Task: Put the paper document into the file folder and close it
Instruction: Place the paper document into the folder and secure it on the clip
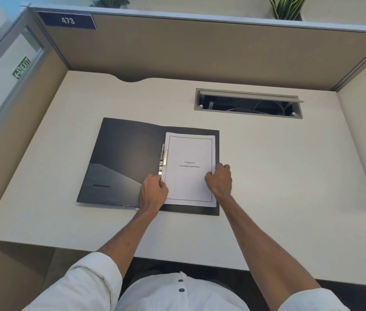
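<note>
A black file folder (121,153) lies open flat on the desk. The white paper document (189,176), titled "Chapter 6 Learning Experience", rests on the folder's right half beside the metal clip (163,160) at the spine. My left hand (154,191) is at the paper's lower left edge, fingers curled at the bottom end of the clip. My right hand (219,179) grips the paper's right edge, fingers curled onto the sheet. The folder's left cover has an inner pocket and lies bare.
The cream desk (278,176) is boxed in by tan cubicle walls (200,52) at the back and both sides. An open cable trough (248,104) with wires is sunk into the desk behind the folder, to the right.
</note>
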`<action>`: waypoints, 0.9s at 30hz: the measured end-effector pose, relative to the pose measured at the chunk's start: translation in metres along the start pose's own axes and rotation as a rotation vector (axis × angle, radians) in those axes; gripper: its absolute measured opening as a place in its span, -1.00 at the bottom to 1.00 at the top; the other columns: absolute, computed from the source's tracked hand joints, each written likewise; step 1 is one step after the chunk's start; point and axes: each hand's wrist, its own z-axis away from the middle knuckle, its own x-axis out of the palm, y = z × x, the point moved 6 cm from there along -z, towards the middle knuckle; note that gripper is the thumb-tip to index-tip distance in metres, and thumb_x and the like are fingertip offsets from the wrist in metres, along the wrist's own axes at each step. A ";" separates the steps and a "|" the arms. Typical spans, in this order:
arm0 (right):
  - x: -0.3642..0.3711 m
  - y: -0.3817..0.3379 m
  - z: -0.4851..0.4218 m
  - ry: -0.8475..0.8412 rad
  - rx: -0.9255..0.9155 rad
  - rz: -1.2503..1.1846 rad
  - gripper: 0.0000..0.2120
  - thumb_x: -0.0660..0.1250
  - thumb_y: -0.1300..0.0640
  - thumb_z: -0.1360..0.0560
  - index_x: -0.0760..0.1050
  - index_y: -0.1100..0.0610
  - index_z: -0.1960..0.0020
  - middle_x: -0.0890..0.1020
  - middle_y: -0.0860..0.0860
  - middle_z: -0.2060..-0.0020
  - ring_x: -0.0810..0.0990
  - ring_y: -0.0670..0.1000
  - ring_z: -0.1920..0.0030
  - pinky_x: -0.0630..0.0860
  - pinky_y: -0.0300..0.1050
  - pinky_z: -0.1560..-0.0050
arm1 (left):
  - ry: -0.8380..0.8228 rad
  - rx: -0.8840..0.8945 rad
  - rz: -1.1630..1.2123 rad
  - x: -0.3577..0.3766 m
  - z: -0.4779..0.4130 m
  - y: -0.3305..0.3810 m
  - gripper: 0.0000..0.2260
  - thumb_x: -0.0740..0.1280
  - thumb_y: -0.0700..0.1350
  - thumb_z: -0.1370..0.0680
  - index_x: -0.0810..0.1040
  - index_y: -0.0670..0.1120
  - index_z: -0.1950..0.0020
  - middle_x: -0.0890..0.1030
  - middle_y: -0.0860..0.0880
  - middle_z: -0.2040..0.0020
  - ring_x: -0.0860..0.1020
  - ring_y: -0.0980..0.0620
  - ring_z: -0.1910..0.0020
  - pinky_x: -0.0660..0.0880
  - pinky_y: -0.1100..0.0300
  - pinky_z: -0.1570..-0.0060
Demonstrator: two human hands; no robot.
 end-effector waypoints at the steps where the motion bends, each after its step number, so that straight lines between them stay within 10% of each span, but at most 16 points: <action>1: 0.001 0.000 0.000 -0.003 0.004 -0.004 -0.70 0.27 0.20 -0.70 0.48 0.34 -0.36 0.47 0.20 -0.37 0.57 0.31 -0.35 0.57 0.15 -0.30 | -0.004 0.001 0.004 0.000 -0.001 0.000 -0.81 0.24 -0.27 -0.65 0.53 -0.20 0.14 0.61 -0.22 0.01 0.61 -0.30 0.02 0.62 -0.15 -0.02; 27: -0.011 -0.008 -0.014 0.075 -0.049 0.062 -0.70 0.26 0.13 -0.70 0.53 0.26 -0.35 0.52 0.15 -0.32 0.56 0.22 -0.37 0.61 0.16 -0.25 | 0.056 0.149 -0.120 -0.009 -0.003 -0.017 -0.82 0.31 -0.11 -0.66 0.64 -0.12 -0.19 0.63 -0.08 -0.13 0.62 -0.15 -0.09 0.63 -0.07 -0.06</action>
